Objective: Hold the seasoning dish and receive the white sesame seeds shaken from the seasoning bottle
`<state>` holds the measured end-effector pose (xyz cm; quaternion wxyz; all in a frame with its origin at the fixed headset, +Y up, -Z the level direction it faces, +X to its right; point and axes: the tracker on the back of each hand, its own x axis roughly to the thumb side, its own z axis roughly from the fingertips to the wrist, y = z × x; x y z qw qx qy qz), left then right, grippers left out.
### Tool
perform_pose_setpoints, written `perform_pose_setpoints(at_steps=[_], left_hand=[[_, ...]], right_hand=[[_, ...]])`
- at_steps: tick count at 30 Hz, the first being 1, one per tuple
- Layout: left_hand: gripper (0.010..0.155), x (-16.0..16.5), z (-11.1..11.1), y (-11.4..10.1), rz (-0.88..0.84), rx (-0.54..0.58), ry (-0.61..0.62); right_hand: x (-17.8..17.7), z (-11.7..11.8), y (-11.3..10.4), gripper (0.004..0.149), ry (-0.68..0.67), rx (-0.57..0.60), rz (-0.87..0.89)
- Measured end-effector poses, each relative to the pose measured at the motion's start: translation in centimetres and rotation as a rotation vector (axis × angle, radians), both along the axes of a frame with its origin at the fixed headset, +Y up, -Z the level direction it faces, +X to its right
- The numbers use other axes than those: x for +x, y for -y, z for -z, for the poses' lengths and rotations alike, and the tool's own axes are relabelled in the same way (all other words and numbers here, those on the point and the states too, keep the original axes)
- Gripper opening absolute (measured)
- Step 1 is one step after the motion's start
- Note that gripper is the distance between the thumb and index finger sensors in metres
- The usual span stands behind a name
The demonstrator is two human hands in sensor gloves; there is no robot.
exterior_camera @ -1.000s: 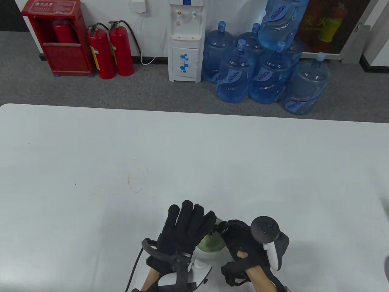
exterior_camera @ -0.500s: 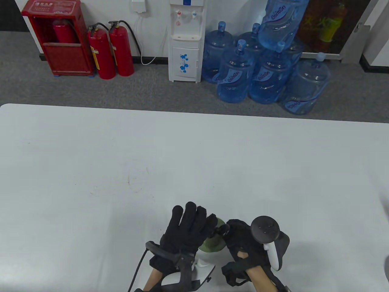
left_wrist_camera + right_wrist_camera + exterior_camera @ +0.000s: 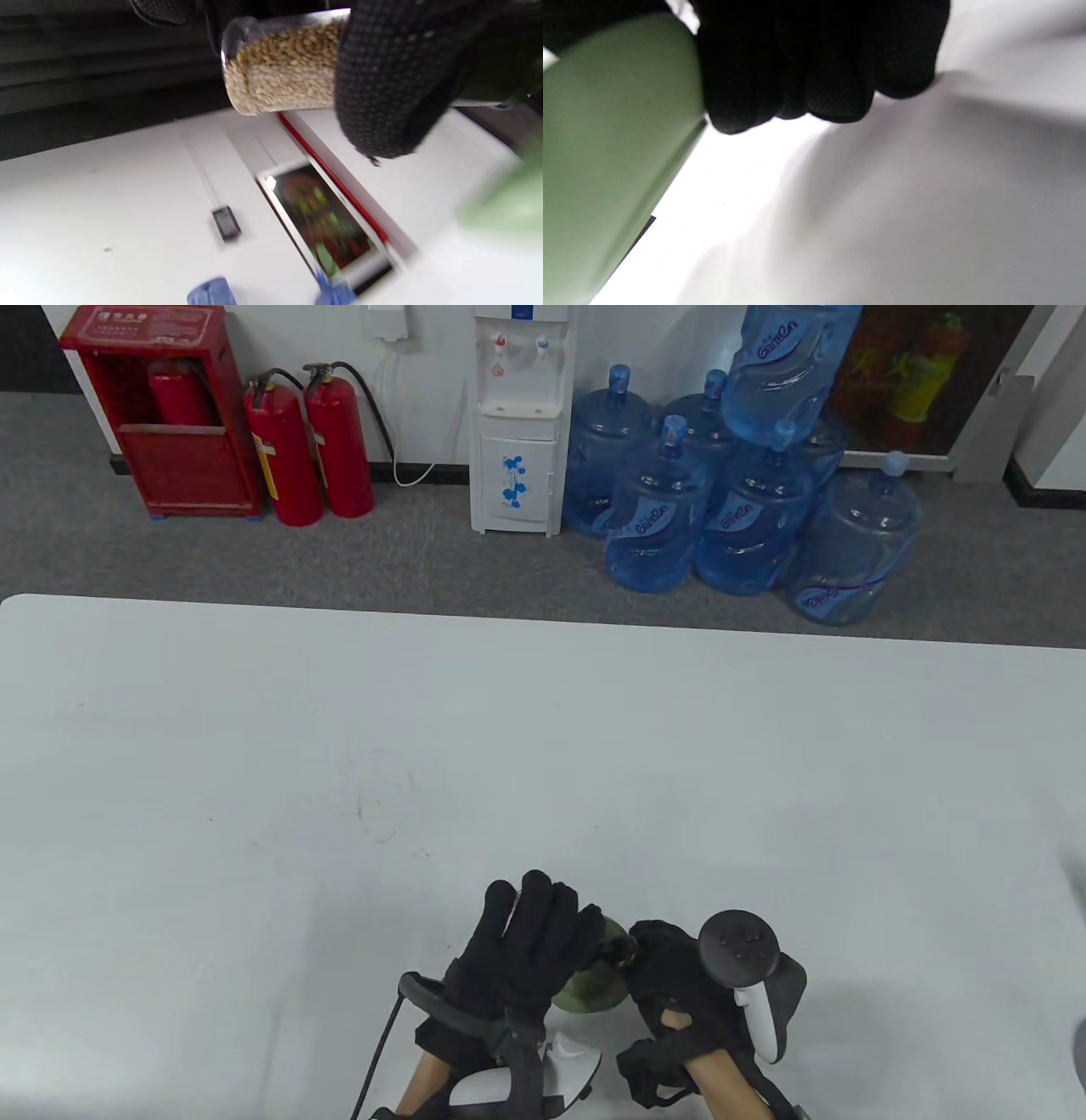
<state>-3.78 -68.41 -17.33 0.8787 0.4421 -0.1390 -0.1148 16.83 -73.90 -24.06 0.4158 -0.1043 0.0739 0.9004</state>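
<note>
Left hand (image 3: 517, 950) around seed-filled bottle (image 3: 282, 63)

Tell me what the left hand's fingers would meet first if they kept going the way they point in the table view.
Nothing close, it seems. The left hand, gripping the seasoning bottle, points up and slightly left across bare table. The green seasoning dish lies to its right, off that line. Height above the table is unclear.
</note>
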Motion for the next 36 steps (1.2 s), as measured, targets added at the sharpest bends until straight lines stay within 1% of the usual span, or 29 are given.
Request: perform_pose_setpoints(at_steps=[1, 2, 3, 5, 6, 8, 9, 11, 12, 14, 15, 16, 17, 19, 20, 21, 22, 23, 24, 25, 26, 27, 28, 30, 31, 32, 33, 34, 36], left_hand=[[0.064, 0.1, 0.3, 0.2, -0.052, -0.062, 0.033], [0.064, 0.7, 0.9, 1.3, 0.007, -0.145, -0.003], [0.064, 0.9, 1.0, 1.8, 0.111, -0.154, -0.060], [0.064, 0.8, 0.3, 1.1, 0.196, 0.002, -0.050], [0.064, 0.3, -0.1, 0.2, 0.070, 0.025, -0.024], [0.064, 0.4, 0.6, 0.7, -0.046, -0.112, 0.033], [0.064, 0.8, 1.4, 1.9, 0.089, -0.198, -0.061], [0.064, 0.6, 0.9, 1.5, 0.178, -0.072, -0.063], [0.064, 0.1, 0.3, 0.3, 0.065, -0.026, -0.037], [0.064, -0.1, 0.7, 0.3, -0.086, -0.109, 0.033], [0.064, 0.4, 1.3, 1.5, 0.018, -0.192, -0.031], [0.064, 0.6, 1.3, 2.1, 0.117, -0.194, -0.077], [0.064, 0.6, 0.9, 1.8, 0.186, -0.087, -0.060], [0.064, 0.0, 0.1, 0.1, 0.025, -0.002, -0.011], [0.064, -0.1, 0.3, 0.1, -0.048, -0.049, 0.026], [0.064, 0.4, 1.0, 1.1, -0.033, -0.161, 0.011], [0.064, 0.7, 1.3, 1.8, 0.055, -0.196, -0.046], [0.064, 0.8, 0.9, 2.1, 0.178, -0.112, -0.058], [0.064, 0.7, 0.5, 1.3, 0.176, -0.035, -0.042], [0.064, 0.2, 0.0, 0.3, 0.062, 0.006, -0.024], [0.064, -0.1, 0.1, 0.1, -0.021, -0.020, 0.008], [0.064, 0.1, 0.7, 0.6, -0.068, -0.126, 0.034], [0.064, 0.5, 1.1, 1.7, 0.034, -0.193, -0.038], [0.064, 0.6, 0.4, 1.3, 0.164, -0.034, -0.035], [0.064, 0.2, -0.2, 0.4, 0.089, 0.020, -0.021], [0.064, 0.0, -0.3, 0.1, 0.000, 0.005, 0.015], [0.064, 0.4, 0.4, 0.8, -0.034, -0.115, 0.042], [0.064, 0.8, 0.9, 1.6, 0.035, -0.172, -0.011], [0.064, 0.9, 0.4, 1.6, 0.218, -0.027, -0.044]], right_hand=[[0.0, 0.0, -0.1, 0.042, -0.001, 0.003, 0.000], [0.0, 0.0, -0.1, 0.043, -0.004, 0.006, -0.009], [0.0, 0.1, 0.0, 0.042, -0.006, 0.006, -0.017], [0.0, 0.1, 0.2, 0.043, -0.002, 0.001, -0.018], [0.0, 0.0, 0.1, 0.043, -0.002, 0.000, -0.005], [0.0, 0.1, 0.0, 0.042, -0.005, 0.005, -0.002], [0.0, 0.1, 0.0, 0.043, -0.007, 0.006, -0.016], [-0.1, 0.1, 0.2, 0.043, -0.004, 0.002, -0.024], [0.0, 0.1, 0.1, 0.043, -0.005, 0.000, -0.012], [-0.1, 0.0, 0.0, 0.043, -0.006, 0.006, -0.005], [-0.1, 0.1, 0.0, 0.042, -0.011, 0.009, -0.018], [-0.1, 0.2, 0.1, 0.043, -0.011, 0.007, -0.026], [-0.2, 0.2, 0.2, 0.043, -0.009, 0.003, -0.030], [-0.2, 0.1, 0.1, 0.042, -0.009, 0.000, -0.014], [-0.2, 0.1, 0.1, 0.043, -0.010, 0.004, -0.012], [-0.2, 0.1, 0.0, 0.043, -0.013, 0.009, -0.020], [-0.2, 0.1, 0.1, 0.043, -0.013, 0.009, -0.029], [-0.1, 0.1, 0.2, 0.042, -0.010, 0.006, -0.033], [-0.1, 0.1, 0.2, 0.043, -0.007, 0.002, -0.028], [0.0, 0.1, 0.1, 0.043, -0.007, 0.003, -0.015], [0.0, 0.0, 0.0, 0.043, -0.006, 0.005, -0.009], [0.0, 0.1, 0.0, 0.042, -0.008, 0.010, -0.011], [-0.1, 0.1, 0.0, 0.043, -0.011, 0.012, -0.023], [-0.1, 0.1, 0.2, 0.042, -0.009, 0.006, -0.026], [-0.1, 0.0, 0.1, 0.042, -0.010, 0.004, -0.016], [-0.1, 0.0, 0.0, 0.043, -0.009, 0.006, -0.009], [-0.2, 0.0, -0.1, 0.042, -0.013, 0.010, -0.012], [-0.2, 0.0, 0.0, 0.042, -0.015, 0.012, -0.022], [-0.2, 0.0, 0.1, 0.043, -0.013, 0.007, -0.031]])
